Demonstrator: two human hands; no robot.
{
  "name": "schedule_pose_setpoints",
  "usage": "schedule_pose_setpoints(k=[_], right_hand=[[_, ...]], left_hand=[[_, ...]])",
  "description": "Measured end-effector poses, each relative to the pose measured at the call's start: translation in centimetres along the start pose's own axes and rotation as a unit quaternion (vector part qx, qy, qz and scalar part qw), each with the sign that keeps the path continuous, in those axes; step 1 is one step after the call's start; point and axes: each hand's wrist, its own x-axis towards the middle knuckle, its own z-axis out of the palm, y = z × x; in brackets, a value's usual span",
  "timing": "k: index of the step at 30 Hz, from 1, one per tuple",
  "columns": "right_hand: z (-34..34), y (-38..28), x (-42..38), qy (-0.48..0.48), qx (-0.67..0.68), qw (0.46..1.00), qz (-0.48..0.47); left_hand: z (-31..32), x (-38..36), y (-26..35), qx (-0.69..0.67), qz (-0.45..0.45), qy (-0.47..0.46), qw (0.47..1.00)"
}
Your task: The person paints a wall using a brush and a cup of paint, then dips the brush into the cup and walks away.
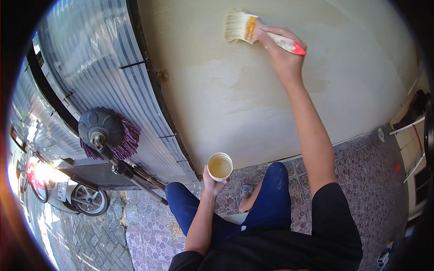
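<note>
We note the right hand [282,47] wrapped around the red-tipped pale handle of the wide flat brush with cream bristles [244,27], bristles pressed to the beige board [244,99]. The brush looks light, its bristles soft; best held mid-handle. The left hand [212,183] cups the small white cup of yellowish liquid [220,166] from below; probably thin-walled and spillable, so keep it level.

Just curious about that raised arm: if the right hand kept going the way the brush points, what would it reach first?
The right hand aims the brush up-left along the board; bristles seem already on it. Next comes more board, likely.
</note>
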Motion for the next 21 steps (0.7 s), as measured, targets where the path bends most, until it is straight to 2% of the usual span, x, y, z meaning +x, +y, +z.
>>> schedule_pose_setpoints(k=[2,5,6,8,9,11,14,16,19,21], right_hand=[[-5.1,1.7,-0.4,0.048,-0.035,0.997,0.047],[-12.2,4.7,-1.2,0.126,-0.067,0.985,0.101],[-14.2,5.7,-1.6,0.126,-0.068,0.985,0.100],[-16.2,5.9,-2.1,0.195,-0.076,0.970,0.121],[-16.0,5.4,-2.4,0.195,-0.077,0.970,0.120],[-14.1,3.8,-3.5,0.208,-0.072,0.971,0.095],[-6.0,-1.3,-4.7,0.099,-0.061,0.992,0.039],[-0.2,-2.2,-5.0,0.016,0.000,0.999,-0.041],[7.4,-4.0,-5.2,-0.041,0.077,0.990,-0.109],[8.5,-3.5,-5.0,-0.057,0.091,0.987,-0.116]], left_hand=[[0.4,-0.1,0.1,0.028,-0.004,0.019,0.999],[0.1,-0.1,0.0,0.031,0.003,0.012,0.999],[-0.6,0.1,-0.1,0.009,0.008,-0.009,1.000],[-0.8,0.0,-0.3,-0.014,0.013,-0.030,0.999],[-0.6,0.0,-0.3,-0.015,0.013,-0.031,0.999],[-0.4,0.2,-0.2,-0.013,0.018,-0.033,0.999],[-0.3,0.3,-0.1,-0.021,0.013,-0.046,0.999],[-0.3,0.3,-0.2,-0.022,0.011,-0.039,0.999],[-0.6,0.3,-0.1,-0.018,0.012,-0.045,0.999],[-0.3,0.1,0.1,-0.023,0.013,-0.040,0.999]])
